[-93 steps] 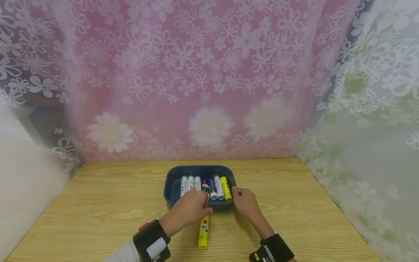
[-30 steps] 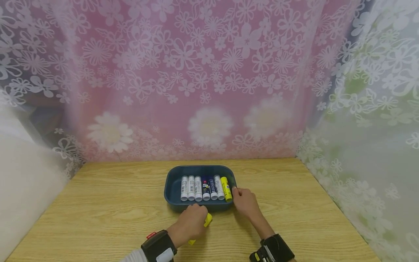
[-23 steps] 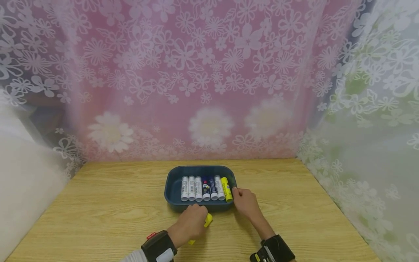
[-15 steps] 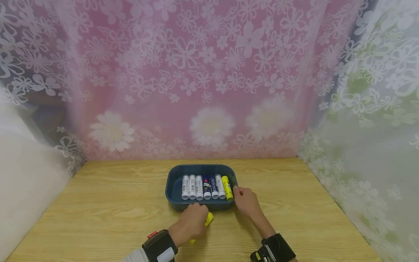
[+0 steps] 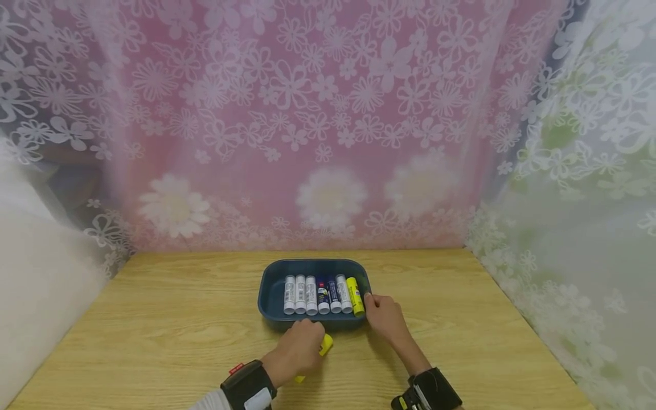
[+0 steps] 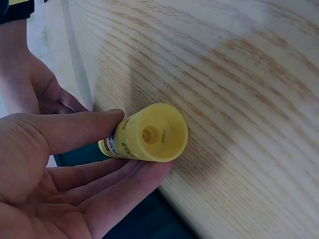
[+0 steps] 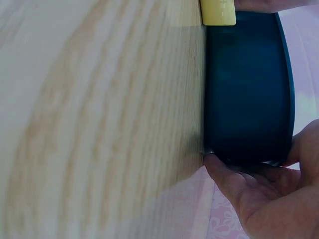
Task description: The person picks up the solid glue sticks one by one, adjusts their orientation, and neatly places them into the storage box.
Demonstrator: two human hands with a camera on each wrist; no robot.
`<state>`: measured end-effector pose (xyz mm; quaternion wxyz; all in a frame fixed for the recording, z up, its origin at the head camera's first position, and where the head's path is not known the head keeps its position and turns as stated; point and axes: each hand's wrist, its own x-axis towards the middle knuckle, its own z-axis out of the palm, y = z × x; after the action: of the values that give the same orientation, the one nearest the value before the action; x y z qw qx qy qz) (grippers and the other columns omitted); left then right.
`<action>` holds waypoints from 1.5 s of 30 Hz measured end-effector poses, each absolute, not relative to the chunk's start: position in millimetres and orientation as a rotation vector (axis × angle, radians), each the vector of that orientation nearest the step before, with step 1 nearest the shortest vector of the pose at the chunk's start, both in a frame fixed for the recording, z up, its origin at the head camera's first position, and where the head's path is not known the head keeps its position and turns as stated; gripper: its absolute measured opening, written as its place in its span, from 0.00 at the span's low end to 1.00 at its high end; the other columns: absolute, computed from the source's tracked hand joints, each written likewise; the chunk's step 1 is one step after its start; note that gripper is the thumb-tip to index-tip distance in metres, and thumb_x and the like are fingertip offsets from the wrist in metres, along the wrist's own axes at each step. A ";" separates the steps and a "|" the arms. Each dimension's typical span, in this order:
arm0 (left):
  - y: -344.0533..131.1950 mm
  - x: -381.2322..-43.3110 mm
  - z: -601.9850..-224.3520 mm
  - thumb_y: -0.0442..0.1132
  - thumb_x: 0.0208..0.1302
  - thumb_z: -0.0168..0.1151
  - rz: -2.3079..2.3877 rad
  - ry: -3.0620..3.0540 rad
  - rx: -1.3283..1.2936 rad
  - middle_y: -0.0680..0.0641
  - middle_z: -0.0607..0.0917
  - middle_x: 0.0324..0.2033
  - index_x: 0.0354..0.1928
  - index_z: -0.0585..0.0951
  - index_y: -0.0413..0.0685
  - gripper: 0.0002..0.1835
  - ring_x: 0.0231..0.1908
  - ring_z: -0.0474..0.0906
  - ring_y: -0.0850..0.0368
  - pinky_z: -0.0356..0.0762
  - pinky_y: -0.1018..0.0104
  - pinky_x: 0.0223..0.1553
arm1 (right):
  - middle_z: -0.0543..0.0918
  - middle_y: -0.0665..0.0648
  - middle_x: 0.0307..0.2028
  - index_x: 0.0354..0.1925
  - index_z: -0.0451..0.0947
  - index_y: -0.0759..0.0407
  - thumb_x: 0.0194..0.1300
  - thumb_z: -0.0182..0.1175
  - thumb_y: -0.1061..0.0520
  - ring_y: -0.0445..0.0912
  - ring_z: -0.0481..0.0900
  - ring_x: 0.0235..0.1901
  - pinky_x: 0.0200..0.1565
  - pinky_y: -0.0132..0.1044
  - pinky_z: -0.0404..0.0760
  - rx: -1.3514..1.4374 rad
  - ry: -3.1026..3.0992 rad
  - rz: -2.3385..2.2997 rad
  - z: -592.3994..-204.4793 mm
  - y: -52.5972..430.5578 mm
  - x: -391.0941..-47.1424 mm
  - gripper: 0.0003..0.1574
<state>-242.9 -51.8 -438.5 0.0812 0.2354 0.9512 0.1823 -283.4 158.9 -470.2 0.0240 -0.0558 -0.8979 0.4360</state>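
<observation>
My left hand [image 5: 302,348] pinches a yellow glue stick [image 6: 160,133] between thumb and fingers, just in front of the tray. It lies aslant on or close above the table, its hollow round end facing the left wrist camera. In the head view the hand covers its middle. My right hand [image 5: 385,319] grips the right front corner of a dark blue tray [image 5: 273,290], thumb and fingers on either side of the wall. Inside the tray, several glue sticks lie side by side: white ones [image 5: 300,294], dark blue-labelled ones [image 5: 334,295] and a yellow one [image 5: 355,296] at the right end.
The wood-grain table [image 5: 169,330] extends to both sides of the tray. A pink flowered curtain [image 5: 246,199] hangs behind its far edge, with pale flowered sheeting [image 5: 564,273] on the right. Each wrist wears a black strap [image 5: 249,384].
Since the oldest frame, my left hand has come back from the tray's front edge, taken hold of the yellow glue stick and turned it aslant. Over the last second everything stays still.
</observation>
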 end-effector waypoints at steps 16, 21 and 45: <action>-59.5 -244.6 -434.8 0.36 0.52 0.77 0.553 2.816 0.678 0.52 0.75 0.23 0.30 0.80 0.44 0.12 0.24 0.71 0.60 0.73 0.70 0.24 | 0.66 0.50 0.17 0.21 0.69 0.54 0.80 0.44 0.50 0.43 0.63 0.19 0.23 0.33 0.62 -0.158 -2.776 1.320 -469.7 155.8 -283.8 0.27; -61.9 -244.0 -434.4 0.35 0.51 0.77 0.567 2.825 0.727 0.53 0.74 0.20 0.26 0.78 0.45 0.12 0.20 0.70 0.62 0.70 0.72 0.20 | 0.65 0.49 0.17 0.20 0.68 0.54 0.80 0.45 0.51 0.43 0.63 0.18 0.22 0.33 0.61 -0.153 -2.768 1.324 -469.5 156.1 -283.4 0.27; -59.2 -245.7 -412.4 0.36 0.51 0.78 0.533 2.800 0.745 0.54 0.76 0.20 0.30 0.84 0.43 0.10 0.21 0.71 0.62 0.74 0.73 0.25 | 0.66 0.50 0.18 0.21 0.70 0.55 0.80 0.44 0.49 0.43 0.63 0.19 0.23 0.33 0.61 -0.195 -2.776 1.335 -473.2 158.1 -286.2 0.27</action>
<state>-245.7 -59.2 -412.4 0.0975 0.2515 0.9460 0.1799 -286.2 158.1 -473.2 0.0278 -0.0633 -0.8991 0.4323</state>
